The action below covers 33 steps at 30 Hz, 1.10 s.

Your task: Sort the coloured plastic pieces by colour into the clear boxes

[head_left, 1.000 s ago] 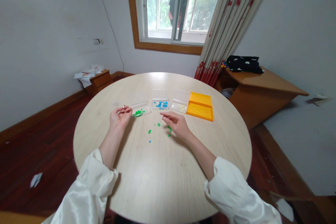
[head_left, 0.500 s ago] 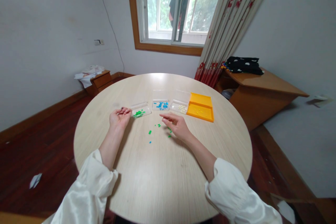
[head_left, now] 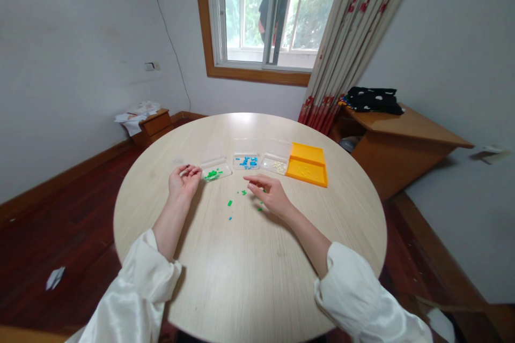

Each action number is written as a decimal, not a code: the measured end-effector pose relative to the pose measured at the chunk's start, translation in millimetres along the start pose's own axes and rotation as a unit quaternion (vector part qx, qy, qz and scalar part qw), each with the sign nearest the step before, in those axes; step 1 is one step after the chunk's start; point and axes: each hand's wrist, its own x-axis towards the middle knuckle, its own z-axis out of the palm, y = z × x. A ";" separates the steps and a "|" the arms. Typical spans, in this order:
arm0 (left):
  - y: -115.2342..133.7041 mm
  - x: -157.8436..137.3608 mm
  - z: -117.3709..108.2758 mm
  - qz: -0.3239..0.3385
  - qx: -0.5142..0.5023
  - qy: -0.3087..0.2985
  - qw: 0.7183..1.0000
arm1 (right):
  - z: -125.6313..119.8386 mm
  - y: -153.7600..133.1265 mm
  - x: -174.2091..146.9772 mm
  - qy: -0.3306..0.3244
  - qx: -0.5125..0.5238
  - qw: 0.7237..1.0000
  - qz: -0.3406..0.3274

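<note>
My left hand rests at the left end of a clear plastic box of green pieces. Its palm is turned up, the fingers are loosely curled, and nothing shows in it. Toward the middle, my right hand hovers over the tabletop with index finger stretched out and thumb apart, holding nothing I can see. Loose green pieces lie below and beside it, among them a small green block. Nearer to me is a tiny blue piece. Some green pieces are partly hidden by my right hand.
Behind my hands stand a clear box with blue pieces, another clear box with cream pieces, and an open yellow case with yellow pieces. All sit on a round wooden table. A person is outside the window.
Almost nothing differs. My right hand has shifted very slightly left; my left hand stays beside the box of green pieces.
</note>
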 end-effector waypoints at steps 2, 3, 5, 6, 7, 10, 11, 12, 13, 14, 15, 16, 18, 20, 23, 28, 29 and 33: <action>-0.2 -0.1 0.7 -0.005 -0.041 0.016 0.999 | 0.2 0.5 0.1 -0.001 -0.001 1.000 -0.001; -0.2 0.2 0.8 -0.006 -0.054 0.020 0.998 | 0.3 0.9 0.2 -0.002 -0.001 1.000 -0.002; -0.3 1.3 0.4 0.004 -0.049 0.017 0.999 | 0.6 1.6 0.4 -0.003 0.000 1.000 -0.004; -0.2 1.8 0.0 0.010 -0.041 0.013 0.999 | 0.7 1.9 0.5 -0.004 0.001 1.000 -0.004; -0.2 2.2 -0.4 0.016 -0.032 0.009 0.999 | 0.7 2.1 0.5 -0.004 0.002 1.000 -0.005; 0.2 1.4 -0.7 0.026 -0.012 0.005 1.000 | 0.6 2.1 0.4 -0.007 0.003 1.000 -0.006; 0.3 0.6 -0.4 0.027 -0.010 0.004 1.000 | 0.5 2.0 0.4 -0.008 0.003 1.000 -0.006; 0.5 -0.3 0.1 0.026 -0.009 0.005 1.000 | 0.5 1.9 0.3 -0.008 0.003 1.000 -0.005; 0.6 -1.3 0.7 0.026 -0.010 0.005 1.000 | 0.5 2.0 0.3 -0.008 0.003 1.000 -0.003; 0.7 -2.1 1.4 0.026 -0.013 0.008 1.000 | 0.6 2.2 0.4 -0.008 0.003 1.000 -0.001; 0.9 -2.7 1.9 0.026 -0.018 0.012 0.999 | 0.8 2.6 0.5 -0.007 0.003 1.000 0.001; 1.1 -3.0 2.4 0.027 -0.024 0.018 0.999 | 1.1 3.2 0.7 -0.004 0.004 1.000 0.002; 1.7 -2.5 2.6 0.030 -0.026 0.028 0.999 | 1.7 4.5 1.0 0.006 0.005 1.000 0.006; 2.5 -0.9 1.8 0.039 -0.007 0.026 0.999 | 2.3 5.7 1.3 0.015 0.006 1.000 0.009; 3.7 2.4 -0.6 0.066 0.027 0.016 0.997 | 2.6 6.5 1.3 0.017 0.006 1.000 0.012; 4.6 4.5 -4.6 0.076 0.043 -0.001 0.996 | 2.4 6.6 1.2 0.012 0.008 1.000 0.017; 4.6 4.0 -4.8 0.073 0.044 -0.004 0.996 | 2.4 6.8 1.2 0.013 0.008 1.000 0.017; 4.3 0.0 -1.2 0.093 0.070 -0.002 0.993 | 2.6 8.4 1.3 0.014 0.004 1.000 0.014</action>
